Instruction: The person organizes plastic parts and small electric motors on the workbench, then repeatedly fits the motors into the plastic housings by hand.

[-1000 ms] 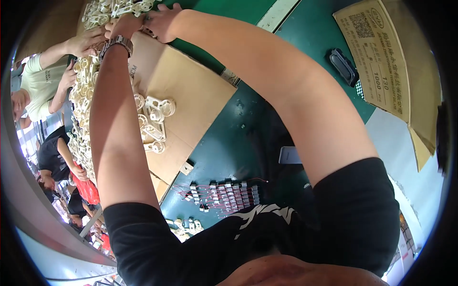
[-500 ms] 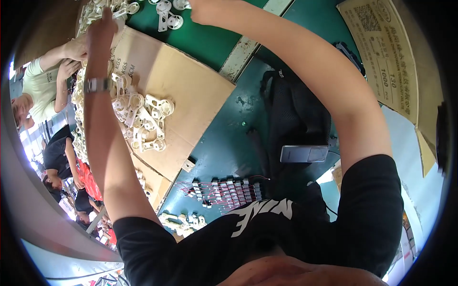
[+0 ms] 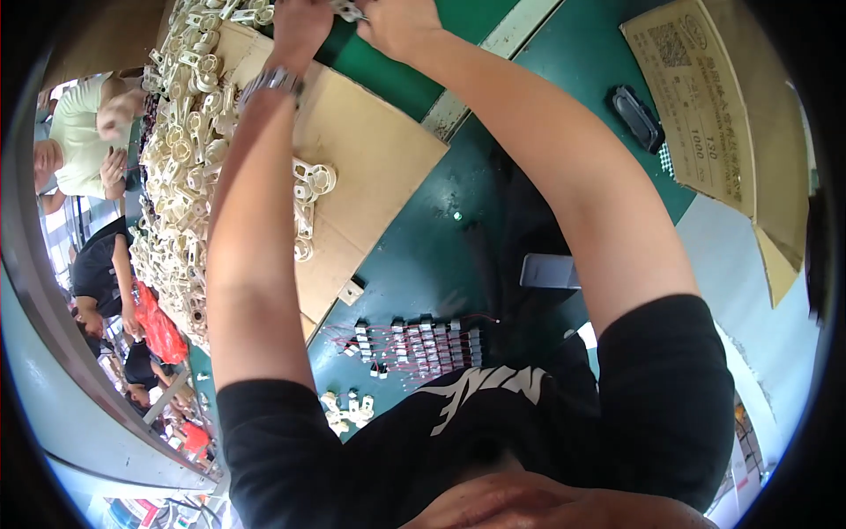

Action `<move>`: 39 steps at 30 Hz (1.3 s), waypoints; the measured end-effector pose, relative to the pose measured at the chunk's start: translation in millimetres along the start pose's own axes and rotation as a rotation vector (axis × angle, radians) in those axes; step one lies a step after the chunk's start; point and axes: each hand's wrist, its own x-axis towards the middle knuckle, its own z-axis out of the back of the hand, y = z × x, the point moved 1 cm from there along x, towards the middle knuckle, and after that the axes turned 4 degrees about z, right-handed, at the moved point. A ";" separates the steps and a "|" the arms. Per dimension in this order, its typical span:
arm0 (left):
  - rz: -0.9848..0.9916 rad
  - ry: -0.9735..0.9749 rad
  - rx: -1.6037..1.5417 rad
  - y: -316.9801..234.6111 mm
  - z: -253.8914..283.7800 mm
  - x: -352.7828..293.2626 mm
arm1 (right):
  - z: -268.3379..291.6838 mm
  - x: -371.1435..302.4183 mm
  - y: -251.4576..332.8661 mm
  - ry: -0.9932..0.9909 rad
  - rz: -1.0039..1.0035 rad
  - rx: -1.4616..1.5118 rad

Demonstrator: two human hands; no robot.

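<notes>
At the top edge, both my hands are close together over the green mat. A small whitish plastic part (image 3: pixel 348 11) shows between them. My right hand (image 3: pixel 401 25) is closed, its fingers pinching that part. My left hand (image 3: pixel 302 26), below which a metal-banded watch (image 3: pixel 275 79) circles the wrist, meets the part's other side with closed fingers, partly cut off by the frame. Left of my left forearm lies a large heap of cream plastic parts (image 3: pixel 181 150) with round rings and arms. Several more rest on a flat cardboard sheet (image 3: pixel 379 167), partly behind that forearm.
Small motors with red wires (image 3: pixel 432 348) lie in rows near my body. A phone (image 3: pixel 548 271) rests on dark fabric (image 3: pixel 529 212). A cardboard box (image 3: pixel 696 106) and a black case (image 3: pixel 636 119) are at right. People (image 3: pixel 84 141) work beyond the heap; a red bag (image 3: pixel 159 326) lies there.
My left hand has moved right, from the heap to beside my right hand. My right hand has come slightly lower and right. The heap is now more exposed.
</notes>
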 end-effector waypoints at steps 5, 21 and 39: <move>0.409 0.049 -0.058 18.8 1.9 56.2 | 8.3 6.2 1.4 -0.233 -0.005 0.002; 0.401 -0.260 -0.481 -46.7 -19.1 -7.6 | 7.6 12.8 -2.1 -0.281 -0.032 0.099; 0.301 -0.087 -0.902 24.8 105.6 -28.2 | 73.6 -4.9 14.3 -0.094 -0.278 0.531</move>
